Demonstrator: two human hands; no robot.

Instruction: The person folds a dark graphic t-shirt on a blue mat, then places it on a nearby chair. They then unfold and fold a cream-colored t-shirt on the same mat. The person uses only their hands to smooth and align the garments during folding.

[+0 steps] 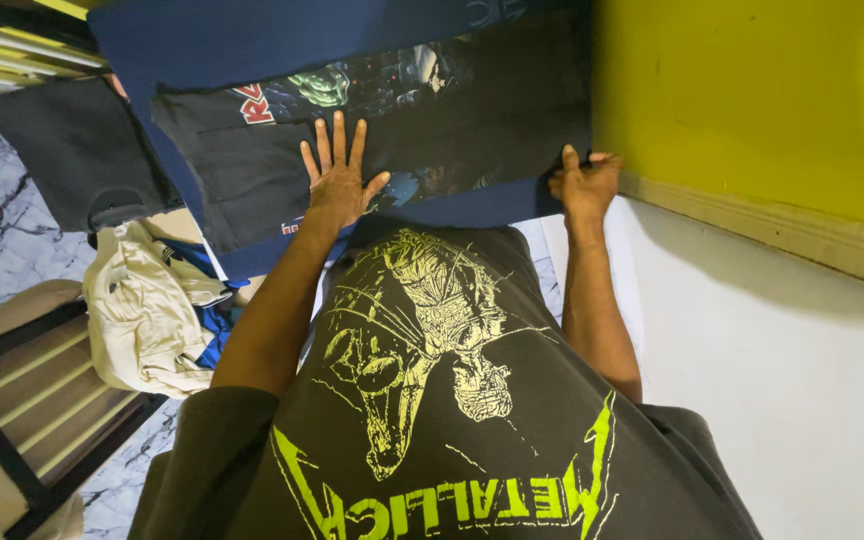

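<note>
Smoothing goes best if the left hand (340, 180), fingers spread flat and released, pins the black printed T-shirt (372, 120) on the blue-covered desk (202, 45) while the right hand (584, 185), fingers clenched on the shirt's edge, pulls it taut. The shirt's print is a red-lettered, green-and-blue graphic near its middle; no packages or signs are visible.

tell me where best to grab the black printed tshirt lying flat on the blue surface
Probably by its near edge, coming from the person's side. The black printed T-shirt lies spread flat on the blue surface, so only its edges offer a pinch. The right hand already grips the near right edge, while the left hand presses flat, fingers spread, on the cloth.
</note>
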